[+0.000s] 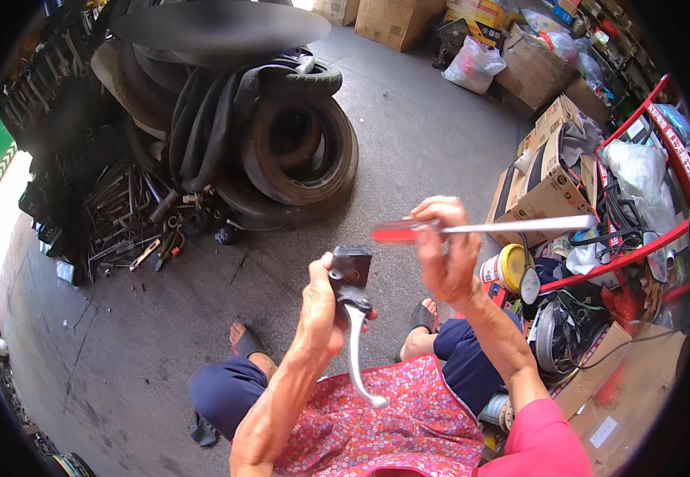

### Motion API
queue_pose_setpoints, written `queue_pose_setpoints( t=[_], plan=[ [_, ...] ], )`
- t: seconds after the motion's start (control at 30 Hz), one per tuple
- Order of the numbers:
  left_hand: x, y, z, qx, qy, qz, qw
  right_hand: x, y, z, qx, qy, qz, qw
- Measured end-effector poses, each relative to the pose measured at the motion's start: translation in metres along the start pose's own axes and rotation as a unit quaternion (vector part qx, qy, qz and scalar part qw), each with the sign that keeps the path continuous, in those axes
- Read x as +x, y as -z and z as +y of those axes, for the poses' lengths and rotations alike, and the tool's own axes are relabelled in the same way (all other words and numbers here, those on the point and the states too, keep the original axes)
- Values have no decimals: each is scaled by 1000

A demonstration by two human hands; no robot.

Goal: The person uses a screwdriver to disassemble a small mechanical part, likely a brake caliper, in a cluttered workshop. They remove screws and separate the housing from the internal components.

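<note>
My left hand (319, 306) grips a hand-lever assembly with a black reservoir body (353, 266) at its top and a curved silver lever (357, 358) hanging down over the flowered apron (400, 421). My right hand (446, 250) is closed on a screwdriver with a red handle (394, 234), raised above and right of the black body and apart from it. Its long metal shaft (519, 226) points to the right, held level and slightly blurred.
A pile of tyres (329, 151) and scattered wrenches (130, 222) lie at upper left. Cardboard boxes (539, 73) and bags line the upper right. A red-framed rack (653, 242), cables and a yellow tub (513, 269) crowd my right side.
</note>
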State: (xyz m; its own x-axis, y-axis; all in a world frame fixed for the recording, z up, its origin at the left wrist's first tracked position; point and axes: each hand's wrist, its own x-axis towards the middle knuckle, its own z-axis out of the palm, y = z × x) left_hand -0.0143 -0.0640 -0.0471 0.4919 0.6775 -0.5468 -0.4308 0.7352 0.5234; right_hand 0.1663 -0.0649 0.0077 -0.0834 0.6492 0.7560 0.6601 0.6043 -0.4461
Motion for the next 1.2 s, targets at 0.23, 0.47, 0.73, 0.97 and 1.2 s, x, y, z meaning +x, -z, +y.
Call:
queue_pose_setpoints(
  t=[0.23, 0.47, 0.73, 0.97, 1.2],
  plan=[
    [3, 7, 8, -74, 139, -36, 987, 3, 3, 5, 102, -354, -177, 913],
    [-2, 4, 11, -63, 140, -61, 986, -9, -6, -9, 162, -376, -258, 875],
    [-9, 1, 7, 21, 71, -64, 995, -12, -12, -11, 85, -181, -279, 939],
    [-13, 6, 8, 105, 21, -52, 993, -7, -1, -9, 291, -506, -236, 777],
    [-13, 2, 7, 51, 31, -42, 997, -6, -2, -14, 277, -476, -190, 813]
  ],
)
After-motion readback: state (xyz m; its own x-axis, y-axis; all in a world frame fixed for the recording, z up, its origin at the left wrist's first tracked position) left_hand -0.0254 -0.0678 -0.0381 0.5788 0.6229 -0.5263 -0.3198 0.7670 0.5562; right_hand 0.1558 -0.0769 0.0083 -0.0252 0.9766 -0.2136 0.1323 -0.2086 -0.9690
